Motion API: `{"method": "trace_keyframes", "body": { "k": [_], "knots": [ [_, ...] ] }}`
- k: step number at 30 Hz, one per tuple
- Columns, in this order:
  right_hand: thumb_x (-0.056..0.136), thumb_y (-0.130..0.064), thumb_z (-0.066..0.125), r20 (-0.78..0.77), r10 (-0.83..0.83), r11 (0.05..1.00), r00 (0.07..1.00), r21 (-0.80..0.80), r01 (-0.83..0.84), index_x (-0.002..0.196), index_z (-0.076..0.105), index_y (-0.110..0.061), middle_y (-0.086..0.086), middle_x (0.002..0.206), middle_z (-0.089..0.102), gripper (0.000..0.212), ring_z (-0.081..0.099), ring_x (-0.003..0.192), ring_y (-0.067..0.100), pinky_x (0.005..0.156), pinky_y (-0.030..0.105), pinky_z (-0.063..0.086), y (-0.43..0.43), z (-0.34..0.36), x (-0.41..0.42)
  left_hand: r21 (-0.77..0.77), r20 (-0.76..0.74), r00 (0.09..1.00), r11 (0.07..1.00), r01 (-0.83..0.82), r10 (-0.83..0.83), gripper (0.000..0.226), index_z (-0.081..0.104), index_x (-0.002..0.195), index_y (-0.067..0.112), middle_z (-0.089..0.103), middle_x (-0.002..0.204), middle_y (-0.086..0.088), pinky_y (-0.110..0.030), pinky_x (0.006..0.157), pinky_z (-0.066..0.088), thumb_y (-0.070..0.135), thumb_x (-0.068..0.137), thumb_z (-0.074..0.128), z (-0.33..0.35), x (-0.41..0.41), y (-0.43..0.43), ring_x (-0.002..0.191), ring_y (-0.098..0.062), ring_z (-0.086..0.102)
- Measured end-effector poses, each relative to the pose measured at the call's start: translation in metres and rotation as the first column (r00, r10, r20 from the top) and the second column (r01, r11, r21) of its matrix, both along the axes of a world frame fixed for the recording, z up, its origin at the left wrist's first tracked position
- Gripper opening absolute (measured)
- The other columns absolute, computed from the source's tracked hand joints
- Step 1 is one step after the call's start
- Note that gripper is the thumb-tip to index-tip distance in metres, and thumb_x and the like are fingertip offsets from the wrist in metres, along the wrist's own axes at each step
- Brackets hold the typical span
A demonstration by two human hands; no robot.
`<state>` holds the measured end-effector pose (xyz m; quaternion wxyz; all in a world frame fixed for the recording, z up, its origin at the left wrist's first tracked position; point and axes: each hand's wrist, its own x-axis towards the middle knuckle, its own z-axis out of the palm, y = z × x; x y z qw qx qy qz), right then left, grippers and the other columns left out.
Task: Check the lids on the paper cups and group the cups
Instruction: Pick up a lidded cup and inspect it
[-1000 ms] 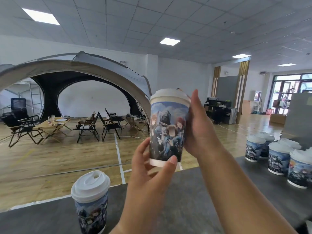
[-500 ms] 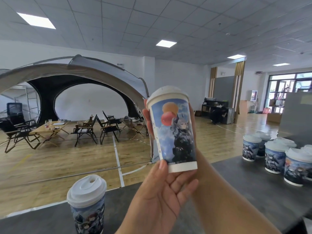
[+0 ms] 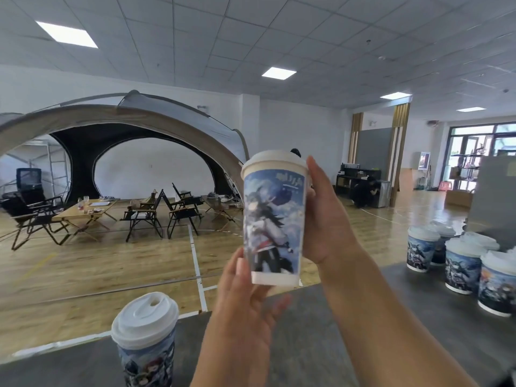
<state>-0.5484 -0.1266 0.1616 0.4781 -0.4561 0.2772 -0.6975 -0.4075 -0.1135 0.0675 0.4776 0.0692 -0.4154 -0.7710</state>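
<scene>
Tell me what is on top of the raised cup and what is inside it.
A white lid sits on the raised cup, which the left hand and right hand hold. The lid and paper wall hide the inside.

The raised cup (image 3: 273,224) is smooth printed paper with a slight sheen; its lid (image 3: 275,159) is matt white plastic, as is the near cup's lid (image 3: 145,319). The tabletop (image 3: 307,344) is dark grey, matt and faintly mottled. The wood floor (image 3: 97,269) shines. The tent (image 3: 83,118) is matt cloth.
</scene>
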Motion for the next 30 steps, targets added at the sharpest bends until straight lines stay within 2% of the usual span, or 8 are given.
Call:
{"method": "trace_keyframes", "body": {
  "k": [3,7,13,16,19,22,25,30],
  "knots": [
    [0.083,-0.073,0.043,0.109,0.139,0.99,0.984,0.018,-0.141,0.124,0.062,-0.004,0.017,0.111,0.062,0.083,0.068,0.088,0.027,0.082,0.037,0.057,-0.005,-0.012,-0.004,0.145,-0.082,0.924,0.913,0.382,-0.374,0.089,0.067,0.115,0.003,0.068,0.109,-0.027,-0.045,0.066,0.061,0.037,0.038,0.095,0.003,0.002,0.006,0.085,-0.035,0.072],
    [0.083,-0.068,0.05,0.144,0.265,0.964,0.954,-0.064,-0.258,0.155,0.016,-0.008,0.018,0.141,0.041,0.1,0.06,0.114,0.033,0.091,0.045,0.055,-0.013,-0.023,-0.008,0.104,-0.118,0.922,0.919,0.381,-0.369,0.1,0.067,0.113,0.001,0.064,0.112,-0.034,-0.046,0.067,0.061,0.015,0.019,0.1,0.0,-0.001,0.009,0.084,-0.039,0.071],
    [0.089,-0.072,0.035,-0.053,-0.063,0.998,0.997,-0.023,0.062,0.144,0.045,-0.012,0.018,0.136,0.057,0.082,0.058,0.121,0.036,0.099,0.051,0.047,-0.002,-0.017,-0.016,-0.018,-0.079,0.997,0.999,-0.028,0.027,0.099,0.065,0.115,0.014,0.073,0.103,-0.016,-0.031,0.059,0.059,0.021,0.022,0.097,-0.006,-0.007,0.002,0.078,-0.023,0.072],
    [0.08,-0.064,0.056,-0.123,-0.247,0.969,0.961,-0.062,0.241,0.132,0.055,-0.011,0.021,0.127,0.063,0.074,0.06,0.118,0.038,0.106,0.055,0.042,0.014,-0.008,-0.013,-0.256,0.064,0.939,0.915,-0.313,0.339,0.082,0.057,0.12,0.032,0.072,0.107,0.001,-0.02,0.067,0.055,0.037,0.042,0.082,-0.007,-0.011,-0.002,0.087,-0.01,0.071],
    [0.083,-0.053,0.064,-0.128,-0.323,0.947,0.938,-0.046,0.319,0.125,0.058,-0.008,0.022,0.121,0.066,0.063,0.066,0.11,0.036,0.098,0.049,0.051,0.024,0.0,-0.014,-0.362,0.126,0.895,0.86,-0.36,0.428,0.078,0.056,0.116,0.04,0.069,0.112,0.003,-0.02,0.072,0.054,0.045,0.043,0.083,-0.006,-0.017,0.004,0.095,-0.011,0.069],
    [0.084,-0.05,0.062,-0.024,-0.248,0.969,0.968,-0.005,0.248,0.129,0.056,-0.004,0.024,0.126,0.062,0.064,0.061,0.117,0.038,0.097,0.048,0.051,0.029,0.005,-0.024,-0.126,0.049,0.959,0.955,-0.27,0.278,0.082,0.059,0.118,0.028,0.072,0.106,0.0,-0.029,0.072,0.053,0.037,0.042,0.087,0.003,-0.024,0.018,0.093,-0.015,0.069],
    [0.087,-0.06,0.049,0.048,-0.077,0.995,0.996,0.063,0.074,0.132,0.058,-0.008,0.018,0.121,0.067,0.069,0.065,0.111,0.034,0.092,0.044,0.053,0.032,0.003,-0.034,0.191,-0.007,0.997,0.979,0.077,-0.077,0.071,0.065,0.116,0.012,0.072,0.102,-0.013,-0.045,0.076,0.053,0.036,0.052,0.086,0.01,-0.032,0.032,0.086,-0.026,0.069],
    [0.088,-0.069,0.041,0.065,0.03,0.989,0.997,0.144,-0.039,0.123,0.068,-0.014,0.015,0.115,0.07,0.071,0.07,0.098,0.031,0.084,0.042,0.057,0.033,-0.009,-0.044,0.275,-0.08,0.942,0.901,0.335,-0.326,0.095,0.075,0.096,-0.001,0.069,0.107,-0.027,-0.046,0.062,0.061,0.026,0.008,0.098,0.022,-0.044,0.055,0.078,-0.034,0.073]
  ]
}}
